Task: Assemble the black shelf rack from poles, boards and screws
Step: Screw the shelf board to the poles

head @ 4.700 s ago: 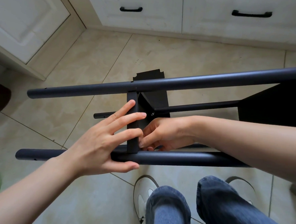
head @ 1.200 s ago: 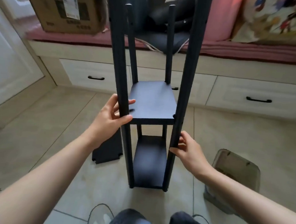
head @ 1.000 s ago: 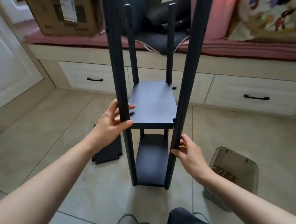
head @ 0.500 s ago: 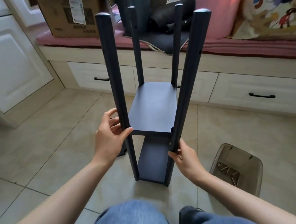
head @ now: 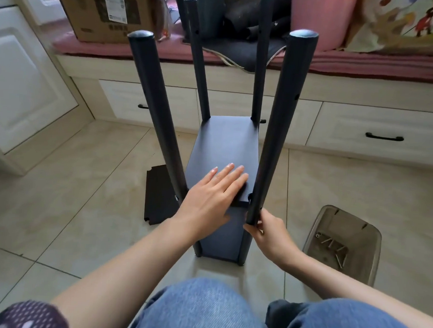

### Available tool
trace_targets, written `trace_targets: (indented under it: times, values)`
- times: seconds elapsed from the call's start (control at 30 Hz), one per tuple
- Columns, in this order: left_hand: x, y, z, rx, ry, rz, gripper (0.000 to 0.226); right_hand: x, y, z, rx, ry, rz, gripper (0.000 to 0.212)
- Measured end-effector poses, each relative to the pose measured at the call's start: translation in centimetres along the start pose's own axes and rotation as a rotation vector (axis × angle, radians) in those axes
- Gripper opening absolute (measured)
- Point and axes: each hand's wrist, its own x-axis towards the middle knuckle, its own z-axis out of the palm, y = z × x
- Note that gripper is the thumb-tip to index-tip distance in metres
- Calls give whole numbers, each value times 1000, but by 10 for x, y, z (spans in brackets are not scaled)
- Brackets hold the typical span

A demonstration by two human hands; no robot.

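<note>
Left hand (head: 209, 201) now flat (tray (head: 371, 252): screws (head: 331, 246))

Black rack (head: 226, 149) upright — spare board (head: 158, 196) flat beside it

Beige tiled floor (head: 65, 196); cream drawer bench (head: 377, 132), pink cushion (head: 366, 64) atop; cardboard box (head: 105, 10); possibly a cupboard door (head: 19, 78) left.

White shipping label (head: 113, 1) on the cardboard box (head: 92, 19), top left: printed lines and a dark barcode-like block, all too small and blurred to read. Further dark print on the box face below the label, likewise illegible. No other legible text, brand, number or sign anywhere.
</note>
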Motion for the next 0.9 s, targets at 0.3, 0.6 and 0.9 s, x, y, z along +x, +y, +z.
trace_targets:
  times: [0.3, 0.6, 0.9]
  values:
    - [25, -7, 17, 60, -26, -36, 77, 3, 11, 1, -42, 46, -48, 14]
    - [24, -9, 18, 3, 1, 0, 79, 9, 12, 1, -107, 11, -65, 16]
    - [21, 6, 10, -40, -86, -100, 88, 7, 12, 0, -33, 10, -67, 30]
